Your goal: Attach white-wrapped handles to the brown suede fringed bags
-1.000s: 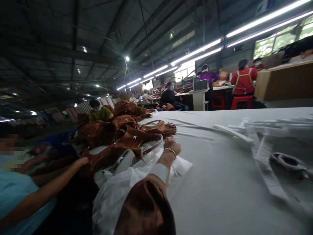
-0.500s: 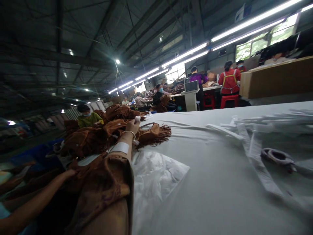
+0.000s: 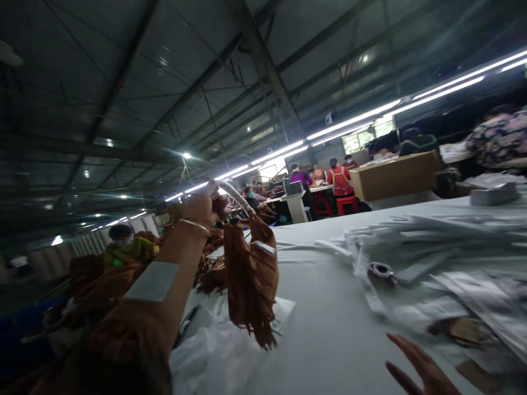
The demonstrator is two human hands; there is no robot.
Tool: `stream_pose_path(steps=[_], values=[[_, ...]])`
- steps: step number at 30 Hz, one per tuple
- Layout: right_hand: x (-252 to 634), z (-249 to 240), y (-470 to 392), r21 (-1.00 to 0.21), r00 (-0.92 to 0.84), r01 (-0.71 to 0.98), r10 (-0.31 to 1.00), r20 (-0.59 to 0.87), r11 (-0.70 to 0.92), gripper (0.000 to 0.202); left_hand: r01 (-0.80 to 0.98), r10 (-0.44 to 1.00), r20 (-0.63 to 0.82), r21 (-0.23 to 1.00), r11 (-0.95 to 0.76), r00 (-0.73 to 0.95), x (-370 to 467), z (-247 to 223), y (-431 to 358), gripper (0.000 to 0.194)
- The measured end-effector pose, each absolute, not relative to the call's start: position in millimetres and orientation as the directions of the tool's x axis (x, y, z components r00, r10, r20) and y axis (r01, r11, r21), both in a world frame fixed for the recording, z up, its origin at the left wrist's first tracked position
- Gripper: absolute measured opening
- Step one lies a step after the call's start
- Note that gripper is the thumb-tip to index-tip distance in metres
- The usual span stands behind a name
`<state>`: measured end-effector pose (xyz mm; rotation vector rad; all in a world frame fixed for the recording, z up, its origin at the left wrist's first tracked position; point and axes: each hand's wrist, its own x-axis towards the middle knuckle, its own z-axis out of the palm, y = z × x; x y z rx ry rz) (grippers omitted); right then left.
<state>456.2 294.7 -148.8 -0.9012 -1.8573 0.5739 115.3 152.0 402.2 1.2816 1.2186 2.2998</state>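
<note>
My left hand (image 3: 205, 204) is raised, its fingers closed round the wrapped handle of a brown fringed handbag (image 3: 251, 274). The bag hangs upright above the table, fringe at its bottom and a white piece on its upper side. A bangle circles my left wrist, and a pale patch lies on the forearm. At the lower right edge my right hand (image 3: 422, 368) shows only in part, fingers stretched and apart, holding nothing. It is nearest to the loose white strips (image 3: 387, 230). Below the bag lies a clear plastic bag (image 3: 218, 345).
The white table (image 3: 329, 329) stretches ahead. A dark ring-shaped roll (image 3: 382, 272) rests among the strips. More brown bags (image 3: 107, 282) are heaped at the left, by a person in green (image 3: 127, 249). A large cardboard box (image 3: 395, 178) stands beyond the table, with several people farther back.
My left hand has lifted a brown fringed bag off the table by its handle and brought it closer. The view has turned right, and my right hand has come into view.
</note>
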Motion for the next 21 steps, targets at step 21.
stream_pose_path(steps=[21], values=[[591, 24, 116, -0.971, -0.67, -0.141, 0.741, -0.052, -0.196, 0.066, -0.017, 0.847, -0.019, 1.0, 0.011, -0.532, 232, 162, 111, 0.044]])
